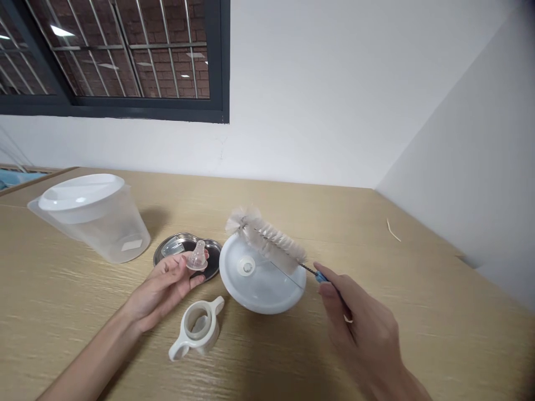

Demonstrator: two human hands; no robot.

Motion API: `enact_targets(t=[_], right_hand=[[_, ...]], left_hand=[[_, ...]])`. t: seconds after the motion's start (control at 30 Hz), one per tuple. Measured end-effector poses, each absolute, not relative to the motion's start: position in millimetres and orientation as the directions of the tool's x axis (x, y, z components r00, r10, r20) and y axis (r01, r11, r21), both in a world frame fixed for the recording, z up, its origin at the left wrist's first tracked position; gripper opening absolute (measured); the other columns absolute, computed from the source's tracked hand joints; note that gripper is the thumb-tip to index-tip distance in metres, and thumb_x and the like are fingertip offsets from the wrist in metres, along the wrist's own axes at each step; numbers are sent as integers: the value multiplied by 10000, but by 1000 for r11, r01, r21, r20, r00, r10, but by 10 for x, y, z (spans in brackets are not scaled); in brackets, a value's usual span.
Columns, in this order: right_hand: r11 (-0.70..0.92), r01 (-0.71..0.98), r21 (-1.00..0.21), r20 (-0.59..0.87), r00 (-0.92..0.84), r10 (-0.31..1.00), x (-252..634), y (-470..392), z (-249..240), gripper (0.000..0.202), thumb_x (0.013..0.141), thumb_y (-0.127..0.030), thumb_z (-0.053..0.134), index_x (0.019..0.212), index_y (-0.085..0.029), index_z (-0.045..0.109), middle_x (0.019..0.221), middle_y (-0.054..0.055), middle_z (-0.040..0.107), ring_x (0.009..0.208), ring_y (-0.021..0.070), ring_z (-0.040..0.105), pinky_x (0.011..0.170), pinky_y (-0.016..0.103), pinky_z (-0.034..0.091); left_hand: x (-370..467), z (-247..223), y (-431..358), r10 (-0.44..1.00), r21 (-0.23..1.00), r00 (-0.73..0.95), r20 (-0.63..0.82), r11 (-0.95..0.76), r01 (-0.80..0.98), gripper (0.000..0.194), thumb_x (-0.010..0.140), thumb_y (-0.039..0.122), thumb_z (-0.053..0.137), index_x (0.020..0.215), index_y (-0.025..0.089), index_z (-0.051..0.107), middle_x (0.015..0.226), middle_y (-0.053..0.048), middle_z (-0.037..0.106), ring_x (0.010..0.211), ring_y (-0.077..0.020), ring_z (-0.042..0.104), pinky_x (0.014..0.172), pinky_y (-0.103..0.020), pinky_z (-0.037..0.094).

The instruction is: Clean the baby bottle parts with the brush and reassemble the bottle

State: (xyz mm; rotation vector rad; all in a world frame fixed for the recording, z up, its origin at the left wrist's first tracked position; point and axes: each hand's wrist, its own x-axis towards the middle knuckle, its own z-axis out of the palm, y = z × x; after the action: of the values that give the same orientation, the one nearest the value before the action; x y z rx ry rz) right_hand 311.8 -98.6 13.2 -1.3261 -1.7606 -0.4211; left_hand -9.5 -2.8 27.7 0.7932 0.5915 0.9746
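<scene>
Between the fingers of my left hand (169,284) is a clear baby bottle nipple (198,257), tip upward. Below that hand lies a shiny kidney-shaped metal tray (214,262) with a small clear piece (173,247) in it. My right hand (361,323) grips the blue handle of a bottle brush (271,239), whose white bristles point up and left. The bristles partly cover a round, translucent white bowl-like item (267,289) with a small knob-like centre. Nearer me, left of it, a white ring with two handles (199,328) rests on the table.
A translucent lidded pitcher (100,223) stands on the left of the wood-grain table (438,312). A thin pale strip (393,229) lies at the right. A white wall (301,111) and a barred window (137,50) rise behind the table.
</scene>
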Motion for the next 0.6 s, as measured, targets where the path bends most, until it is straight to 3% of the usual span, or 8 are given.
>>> enact_targets(t=[0.17, 0.33, 0.6], right_hand=[[373, 897, -238, 791, -44, 611, 3102, -1000, 165, 265, 1003, -152, 501, 1234, -150, 631, 748, -5, 661, 452, 68, 472, 480, 210, 418], [383, 892, -240, 794, -46, 606, 3118, -1006, 159, 267, 997, -153, 514, 1235, -157, 635, 739, -4, 658, 507, 81, 547, 474, 213, 414], [399, 890, -222, 796, -71, 601, 3106, -1008, 164, 260, 999, -131, 512, 1231, -128, 630, 721, -15, 617, 485, 59, 479, 492, 202, 407]], left_hand=[[-95, 276, -58, 864, 808, 490, -113, 367, -462, 317, 833, 341, 793, 1109, 188, 767, 1080, -102, 787, 864, -152, 735, 847, -243, 634], [-73, 312, -73, 857, 835, 504, -103, 350, -425, 365, 819, 385, 799, 1091, 142, 773, 1209, -163, 752, 913, -174, 737, 886, -252, 630], [-89, 297, -63, 870, 852, 484, -98, 325, -411, 347, 846, 404, 767, 1075, 144, 785, 1242, -146, 738, 922, -162, 711, 873, -241, 624]])
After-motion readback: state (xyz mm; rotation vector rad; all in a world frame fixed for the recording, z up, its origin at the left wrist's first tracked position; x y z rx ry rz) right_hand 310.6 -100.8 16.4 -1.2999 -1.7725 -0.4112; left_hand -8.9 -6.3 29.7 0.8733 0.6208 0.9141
